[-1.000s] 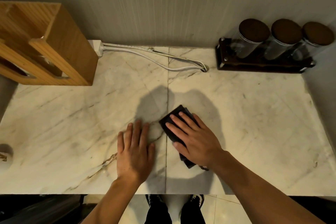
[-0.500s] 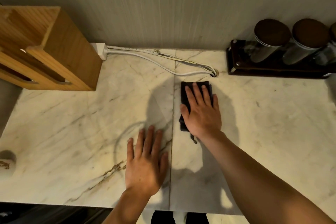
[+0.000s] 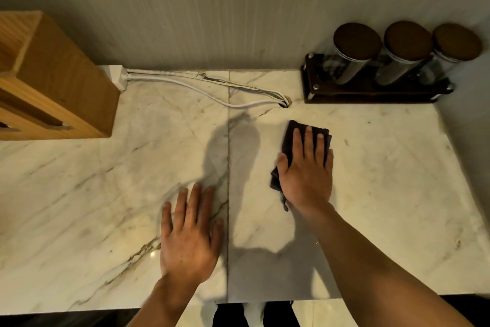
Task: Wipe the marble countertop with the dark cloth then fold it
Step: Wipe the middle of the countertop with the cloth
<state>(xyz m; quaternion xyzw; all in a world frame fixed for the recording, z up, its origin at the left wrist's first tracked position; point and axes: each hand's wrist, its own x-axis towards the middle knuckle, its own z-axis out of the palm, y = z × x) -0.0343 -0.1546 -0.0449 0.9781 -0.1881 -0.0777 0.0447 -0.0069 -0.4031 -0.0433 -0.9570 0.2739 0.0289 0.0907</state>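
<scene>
A dark cloth, folded small, lies on the white marble countertop right of the centre seam. My right hand presses flat on it with fingers spread, covering most of it; only its far edge and left side show. My left hand rests palm down on the bare marble just left of the seam, fingers apart, holding nothing.
A wooden box stands at the back left. White cables run from a plug along the wall into a hole. A dark rack with three lidded jars sits at the back right. The counter's front edge is near me.
My right hand has slid the cloth from near the front centre to the far side, then to the right of the seam. The left hand has stayed flat on the marble.
</scene>
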